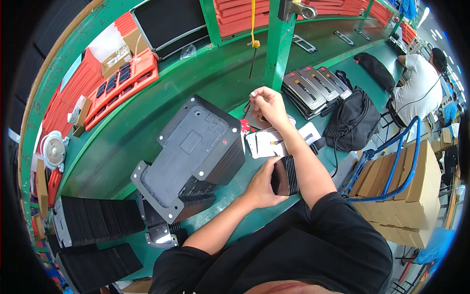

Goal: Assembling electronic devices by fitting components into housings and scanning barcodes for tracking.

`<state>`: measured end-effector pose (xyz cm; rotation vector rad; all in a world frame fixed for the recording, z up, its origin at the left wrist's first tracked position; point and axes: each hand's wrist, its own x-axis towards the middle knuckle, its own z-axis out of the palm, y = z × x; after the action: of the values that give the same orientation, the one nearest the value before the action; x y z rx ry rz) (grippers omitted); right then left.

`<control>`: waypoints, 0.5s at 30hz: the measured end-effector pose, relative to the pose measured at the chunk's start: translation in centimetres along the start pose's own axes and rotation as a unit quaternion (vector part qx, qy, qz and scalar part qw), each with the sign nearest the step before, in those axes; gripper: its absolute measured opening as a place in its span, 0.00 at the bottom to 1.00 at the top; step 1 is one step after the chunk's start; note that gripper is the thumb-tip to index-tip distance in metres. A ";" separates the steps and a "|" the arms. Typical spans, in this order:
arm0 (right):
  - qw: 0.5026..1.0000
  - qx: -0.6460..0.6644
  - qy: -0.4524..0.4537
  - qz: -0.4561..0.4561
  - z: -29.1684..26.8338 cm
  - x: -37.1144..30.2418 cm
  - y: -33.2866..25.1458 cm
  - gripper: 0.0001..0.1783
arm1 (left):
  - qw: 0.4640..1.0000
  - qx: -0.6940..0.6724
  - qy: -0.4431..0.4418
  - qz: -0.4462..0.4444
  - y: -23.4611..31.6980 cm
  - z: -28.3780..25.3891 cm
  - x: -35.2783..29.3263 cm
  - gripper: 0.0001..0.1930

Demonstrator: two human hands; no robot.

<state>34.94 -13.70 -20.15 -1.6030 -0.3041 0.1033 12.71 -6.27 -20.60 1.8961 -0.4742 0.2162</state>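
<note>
My left hand (264, 188) is wrapped round a small stack of thin black panels (290, 175), held on edge near the table's front. My right hand (270, 107) is raised beyond it, its fingertips pinched on a small white piece (253, 94), too small to make out well. Below the right hand lie several white flat plates (268, 144) with orange marks, partly hidden by my forearm. Beside them are some red scraps (245, 126). To the left stands a tall stack of large dark grey plates (191, 137) with white dots at the corners.
More black plates (98, 223) stand in rows at the left. Grey panels (311, 88) and a black bag (353, 120) lie beyond my right arm. A green post (280, 54) rises behind. An orange tray (122, 85), a fan (54, 149), cartons (391, 191) and a seated person (418, 88) surround the bench.
</note>
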 end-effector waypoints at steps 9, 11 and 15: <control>0.950 0.302 -0.058 0.057 -1.2 0.1 0.1 0.10 | 1.000 -0.003 -0.009 -0.014 -0.2 -0.2 0.2 0.44; 0.930 0.355 -0.075 0.051 -1.3 -0.1 -0.7 0.12 | 1.000 -0.003 -0.009 -0.014 -0.2 -0.2 0.1 0.43; 0.966 0.244 -0.043 0.072 -1.0 -0.3 -1.6 0.12 | 1.000 -0.007 -0.001 -0.018 0.2 0.0 0.0 0.43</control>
<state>34.67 -14.74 -18.53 -1.1292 -0.2076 0.3340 12.64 -6.29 -20.41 1.8895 -0.4420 0.1864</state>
